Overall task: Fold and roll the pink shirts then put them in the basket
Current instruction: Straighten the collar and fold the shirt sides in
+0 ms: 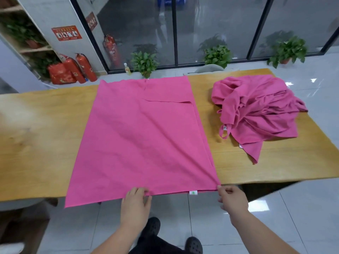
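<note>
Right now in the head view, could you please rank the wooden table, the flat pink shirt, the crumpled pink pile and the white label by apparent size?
Largest to smallest:
wooden table
flat pink shirt
crumpled pink pile
white label

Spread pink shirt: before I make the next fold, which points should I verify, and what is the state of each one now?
1. The spread pink shirt lies flat on the table: ok, light creases only.
2. Its near left corner is on the table: not ok, it hangs over the edge.
3. The right hand pinches the near right corner: ok.
4. The left hand holds the near hem firmly: cannot tell.
5. The pile of pink shirts lies apart from it: ok.
6. The basket is ready: cannot tell, not in view.
</note>
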`<state>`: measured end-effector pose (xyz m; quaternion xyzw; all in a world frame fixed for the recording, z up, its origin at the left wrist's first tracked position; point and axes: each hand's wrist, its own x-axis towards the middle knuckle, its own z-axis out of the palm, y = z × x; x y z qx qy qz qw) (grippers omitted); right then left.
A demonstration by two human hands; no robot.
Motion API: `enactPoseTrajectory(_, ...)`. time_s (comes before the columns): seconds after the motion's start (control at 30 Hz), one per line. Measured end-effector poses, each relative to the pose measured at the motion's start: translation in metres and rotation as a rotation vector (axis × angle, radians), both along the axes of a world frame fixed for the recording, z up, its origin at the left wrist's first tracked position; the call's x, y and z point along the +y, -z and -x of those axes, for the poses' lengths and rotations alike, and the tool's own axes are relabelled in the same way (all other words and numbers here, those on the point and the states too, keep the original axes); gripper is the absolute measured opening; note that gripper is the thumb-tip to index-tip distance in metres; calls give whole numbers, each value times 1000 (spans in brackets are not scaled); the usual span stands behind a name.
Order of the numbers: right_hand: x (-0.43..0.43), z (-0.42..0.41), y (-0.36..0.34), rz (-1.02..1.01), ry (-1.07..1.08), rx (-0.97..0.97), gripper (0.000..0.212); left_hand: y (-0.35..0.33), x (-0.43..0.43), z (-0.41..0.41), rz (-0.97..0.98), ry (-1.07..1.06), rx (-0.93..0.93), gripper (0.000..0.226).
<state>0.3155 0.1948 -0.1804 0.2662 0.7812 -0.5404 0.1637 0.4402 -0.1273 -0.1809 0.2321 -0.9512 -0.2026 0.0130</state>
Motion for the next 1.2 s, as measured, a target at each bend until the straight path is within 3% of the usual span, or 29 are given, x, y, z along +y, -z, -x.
enactPoseTrajectory(0.17,-3,3,3,177,16,-144,38,-8,27,-1,-639,-509,73,16)
enactPoseTrajectory(0.27,-5,6,1,278,63,-151,33,-13,36,9,-1001,-797,182,22)
enactPoseTrajectory(0.33,-6,5,-3,298,99,-111,27,-13,36,17,-1134,-917,281,24)
enactPoseTrajectory(0.53,-5,3,-9,397,181,-66,18,-17,26,34,-1204,-1142,494,26)
enactPoseTrajectory(0.7,-2,7,-5,362,178,-66,15,-17,21,32,-1046,-1084,512,24)
enactPoseTrajectory(0.87,-9,9,-5,288,164,-69,17,-18,16,27,-1019,-1109,498,20)
enactPoseTrajectory(0.97,-36,23,-50,343,110,19,17,-18,10,25,-1031,-1086,488,21)
enactPoseTrajectory(1.07,-58,33,-119,450,-88,284,18,-20,4,25,-1067,-1062,509,22)
enactPoseTrajectory(1.13,-58,27,-139,399,-163,452,15,-22,2,25,-1090,-1049,527,23)
enactPoseTrajectory(1.2,-46,17,-118,309,-66,441,16,-22,1,25,-1082,-1037,510,22)
